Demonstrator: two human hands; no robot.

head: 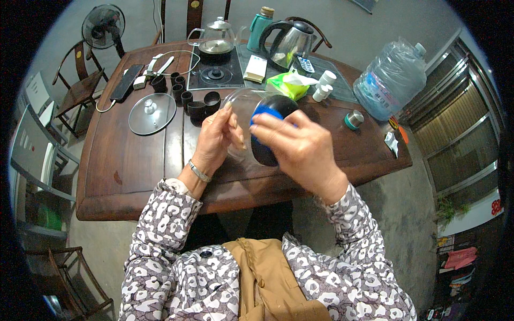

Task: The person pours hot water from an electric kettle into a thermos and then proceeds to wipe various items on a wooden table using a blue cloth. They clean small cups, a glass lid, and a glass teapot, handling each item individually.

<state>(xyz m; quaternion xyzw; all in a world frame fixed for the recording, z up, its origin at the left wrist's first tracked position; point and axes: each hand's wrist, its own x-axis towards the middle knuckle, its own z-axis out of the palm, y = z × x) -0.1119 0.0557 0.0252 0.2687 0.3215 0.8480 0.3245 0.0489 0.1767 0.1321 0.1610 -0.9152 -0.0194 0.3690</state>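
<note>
My left hand holds a clear, rounded see-through piece by its rim; I cannot tell if it is glass or plastic. Beside it, my right hand, blurred by motion, has its fingers on the bright blue band of a black rounded object. The hand covers much of that object, so its kind is unclear. Both are over the front of the dark wooden table. Left of my hands are several small dark cups and a round glass lid with a knob.
Towards the back stand a glass teapot, a teal bottle and an electric kettle. A green tissue pack and white bottles lie nearer. Rightward are a steel cap and a large water jug.
</note>
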